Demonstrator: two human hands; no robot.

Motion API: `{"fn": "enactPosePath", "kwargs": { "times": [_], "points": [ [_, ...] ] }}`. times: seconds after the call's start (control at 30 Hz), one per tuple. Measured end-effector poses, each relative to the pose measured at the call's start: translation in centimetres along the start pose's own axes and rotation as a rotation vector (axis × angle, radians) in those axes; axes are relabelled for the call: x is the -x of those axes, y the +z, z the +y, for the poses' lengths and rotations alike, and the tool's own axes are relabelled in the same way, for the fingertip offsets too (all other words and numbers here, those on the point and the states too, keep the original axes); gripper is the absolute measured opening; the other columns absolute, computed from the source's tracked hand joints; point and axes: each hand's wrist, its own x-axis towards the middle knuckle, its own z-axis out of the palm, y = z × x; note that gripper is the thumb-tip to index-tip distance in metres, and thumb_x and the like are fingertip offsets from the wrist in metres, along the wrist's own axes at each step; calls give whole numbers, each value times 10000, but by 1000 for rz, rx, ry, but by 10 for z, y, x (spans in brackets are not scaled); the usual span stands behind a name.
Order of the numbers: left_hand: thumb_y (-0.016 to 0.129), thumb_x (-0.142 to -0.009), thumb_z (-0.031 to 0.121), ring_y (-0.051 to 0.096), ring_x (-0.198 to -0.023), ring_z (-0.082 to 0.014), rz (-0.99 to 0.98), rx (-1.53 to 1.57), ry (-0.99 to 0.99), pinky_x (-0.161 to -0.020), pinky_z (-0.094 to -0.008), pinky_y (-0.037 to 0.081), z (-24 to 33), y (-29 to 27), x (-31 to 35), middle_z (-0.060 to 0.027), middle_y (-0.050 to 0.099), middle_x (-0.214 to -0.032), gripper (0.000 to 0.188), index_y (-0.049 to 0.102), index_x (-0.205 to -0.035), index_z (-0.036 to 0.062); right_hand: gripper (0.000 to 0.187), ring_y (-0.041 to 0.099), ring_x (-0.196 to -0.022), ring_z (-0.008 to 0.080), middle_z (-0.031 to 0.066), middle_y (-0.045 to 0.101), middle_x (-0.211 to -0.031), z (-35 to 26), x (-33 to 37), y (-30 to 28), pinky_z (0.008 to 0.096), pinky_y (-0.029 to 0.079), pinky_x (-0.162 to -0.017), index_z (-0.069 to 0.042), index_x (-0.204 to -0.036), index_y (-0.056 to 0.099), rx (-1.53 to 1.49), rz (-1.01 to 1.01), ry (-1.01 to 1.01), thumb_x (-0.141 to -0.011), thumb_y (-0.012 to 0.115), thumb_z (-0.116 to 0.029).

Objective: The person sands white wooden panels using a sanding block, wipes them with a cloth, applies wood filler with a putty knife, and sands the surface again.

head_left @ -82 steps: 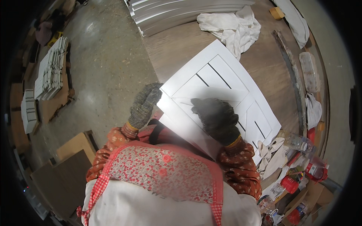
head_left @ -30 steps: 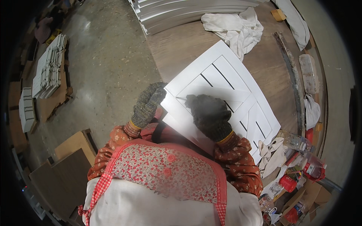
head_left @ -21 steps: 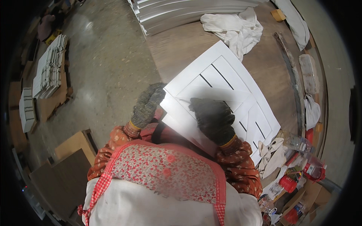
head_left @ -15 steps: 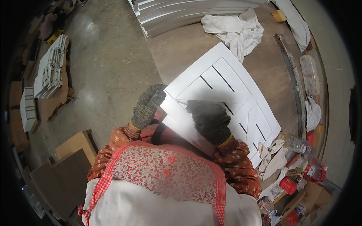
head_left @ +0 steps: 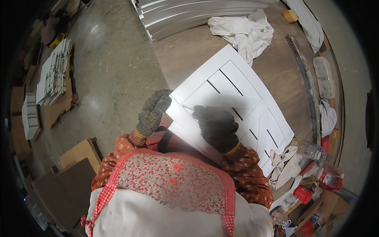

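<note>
Room beside panel (head_left: 248, 104), cloth (head_left: 245, 33) beyond

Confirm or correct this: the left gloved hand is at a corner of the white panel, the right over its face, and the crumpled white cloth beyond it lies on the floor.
Not the floor: in the head view, the white cloth lies on the brown worktop. Left hand, right hand and white panel are as stated.

I take this for a workshop: the fingers (head_left: 161, 98) wear thick knitted gloves (head_left: 219, 128), a bare concrete floor (head_left: 114, 59) spreads to their left with stacked white panels (head_left: 53, 75) on cardboard (head_left: 59, 108), and beyond them a scuffed brown table (head_left: 189, 59) bears piled white pieces (head_left: 197, 14) and crumpled cloth (head_left: 244, 33). Bottles (head_left: 310, 149) clutter their right.
</note>
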Motion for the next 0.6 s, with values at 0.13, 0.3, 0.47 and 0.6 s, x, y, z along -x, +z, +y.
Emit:
{"fn": "enactPosePath", "kwargs": {
  "times": [0.13,0.3,0.47,0.6],
  "points": [
    [551,-984,171,559,-1030,-113,-21,3,0,-929,-268,464,-2,-2,-1,-45,605,-1140,332,545,-1271,5,172,586,-617,268,66,615,-784,-4,-16,-12,403,455,-501,-99,-1021,628,-202,40,-31,-872,576,-167],
    [540,-990,173,553,-1042,-113,3,86,-47,-945,-270,455,-6,-1,1,-41,599,-1153,333,540,-1278,7,172,613,-655,266,72,638,-819,-5,-11,-21,407,474,-523,-106,-1014,630,-342,72,27,-846,606,-133],
    [541,-988,158,550,-1049,-114,-11,21,-10,-953,-273,452,-7,-3,1,-40,595,-1170,333,536,-1284,7,145,608,-652,257,72,623,-789,-18,-11,-17,398,471,-533,-113,-978,619,-183,35,52,-836,590,-116],
    [546,-984,144,551,-1048,-111,-34,105,-7,-951,-278,455,-8,-4,1,-47,596,-1165,342,527,-1295,2,121,604,-645,259,69,610,-778,-21,-12,-15,391,458,-530,-118,-968,611,-256,-52,122,-857,569,-140]
  ]
}}
